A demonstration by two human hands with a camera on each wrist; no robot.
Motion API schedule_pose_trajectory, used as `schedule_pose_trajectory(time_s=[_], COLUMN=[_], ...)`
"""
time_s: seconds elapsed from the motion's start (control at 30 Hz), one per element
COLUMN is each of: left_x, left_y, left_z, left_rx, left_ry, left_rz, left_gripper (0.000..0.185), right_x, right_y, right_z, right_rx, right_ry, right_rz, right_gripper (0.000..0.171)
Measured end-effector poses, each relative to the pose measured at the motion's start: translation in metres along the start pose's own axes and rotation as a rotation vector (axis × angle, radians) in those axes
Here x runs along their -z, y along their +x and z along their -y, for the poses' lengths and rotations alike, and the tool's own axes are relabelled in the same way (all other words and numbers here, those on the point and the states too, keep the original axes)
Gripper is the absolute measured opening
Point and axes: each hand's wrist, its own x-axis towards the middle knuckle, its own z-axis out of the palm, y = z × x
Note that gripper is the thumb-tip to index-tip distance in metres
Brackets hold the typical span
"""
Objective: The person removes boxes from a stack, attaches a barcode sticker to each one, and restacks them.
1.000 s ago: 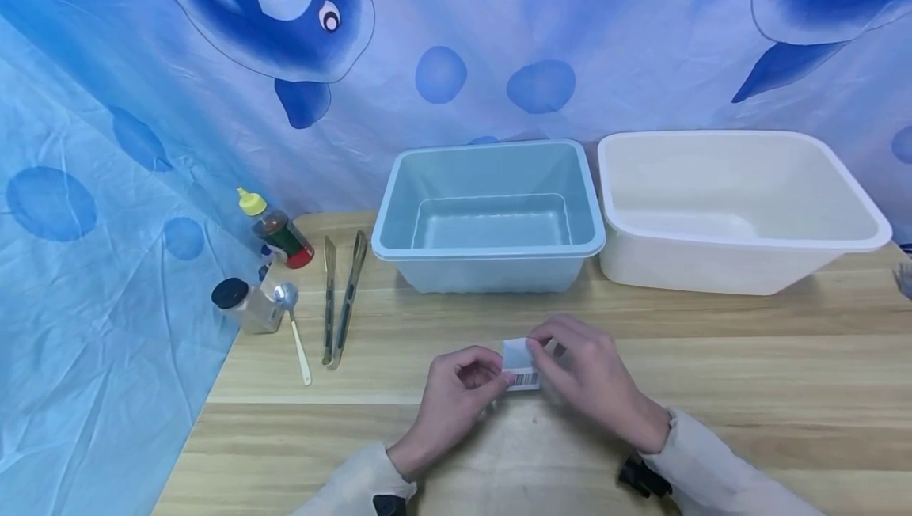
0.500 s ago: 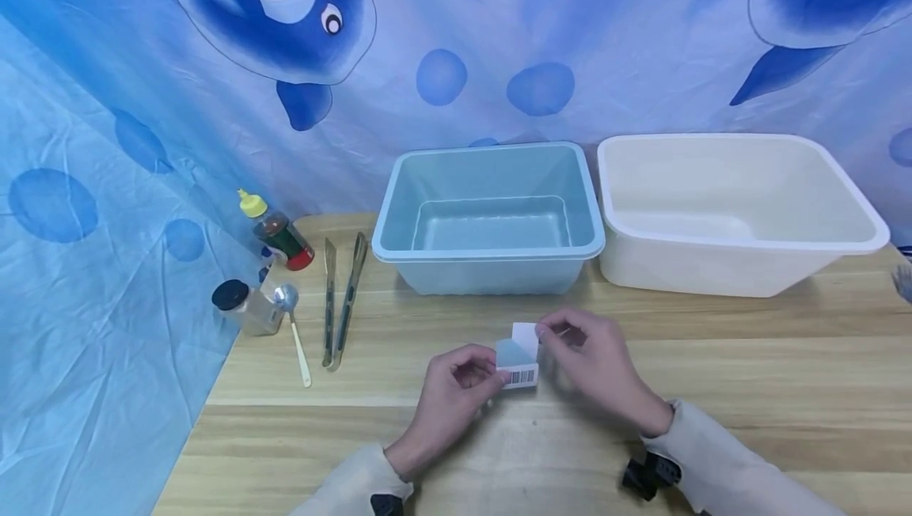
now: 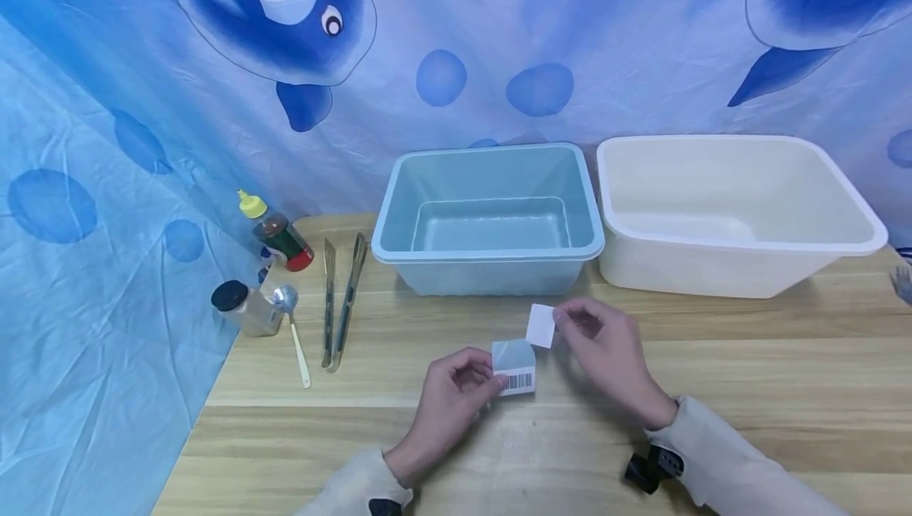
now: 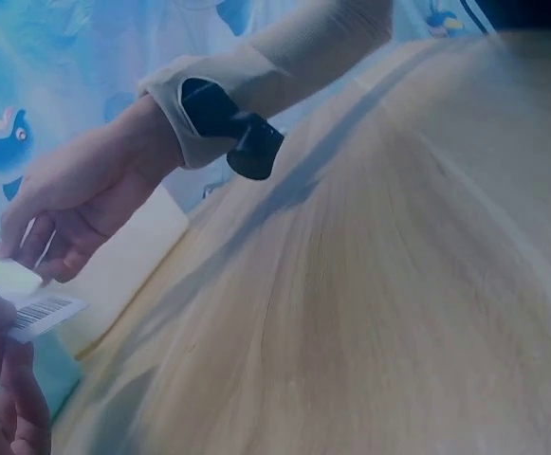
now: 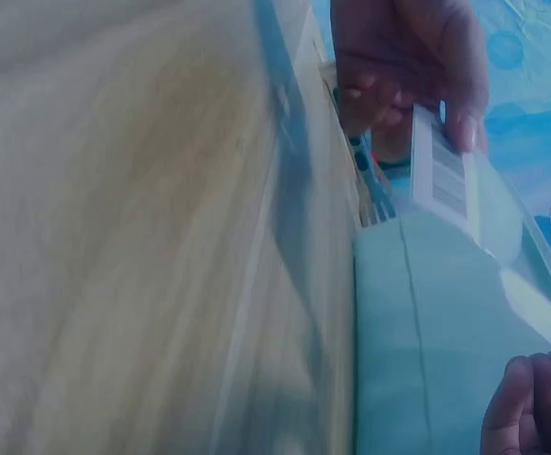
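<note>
Head view: left hand (image 3: 452,405) pinched one barcoded packet (image 3: 516,368), which lay toward its two o'clock. Right hand (image 3: 613,354) pinched one white slip (image 3: 541,326) at its ten o'clock, just off the packet's upper corner; contact uncertain. Counted around the packet: one blue tub (image 3: 492,277) at twelve, one white tub (image 3: 712,267) at two, one pair of tongs (image 3: 347,306) at ten, one spoon (image 3: 286,297) at nine.

Left wrist view: I saw left-hand fingers clamped on the packet.

Right wrist view: slip at the packet's five o'clock.
</note>
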Motion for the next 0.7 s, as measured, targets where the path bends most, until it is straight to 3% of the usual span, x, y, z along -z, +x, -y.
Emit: schedule_pose_trajectory(time_s=[0.1, 0.17, 0.37, 0.43, 0.53, 0.7], left_x=[-0.002, -0.003, -0.006, -0.006, -0.003, 0.003], left_y=[0.001, 0.002, 0.004, 0.004, 0.006, 0.014], left_z=[0.004, 0.007, 0.014, 0.011, 0.002, -0.021], left_rx=[0.016, 0.01, -0.126, -0.166, -0.243, -0.453], left_ry=[0.007, 0.064, 0.442, 0.519, 0.518, 0.424], left_rz=[0.001, -0.006, -0.104, -0.148, -0.173, -0.147], left_gripper=[0.017, 0.017, 0.031, 0.041, 0.042, 0.018], right_x=[0.002, 0.002, 0.003, 0.002, 0.002, 0.002], right_y=[0.001, 0.001, -0.002, -0.002, -0.003, -0.002], right_z=[-0.002, -0.002, 0.0, 0.001, 0.002, 0.001], right_rx=[-0.007, -0.004, 0.019, 0.027, 0.04, 0.044], right_ry=[0.017, 0.033, 0.047, 0.048, 0.037, 0.01], right_rz=[-0.017, -0.015, -0.001, -0.005, -0.007, 0.007], right_gripper=[0.007, 0.007, 0.008, 0.008, 0.007, 0.008])
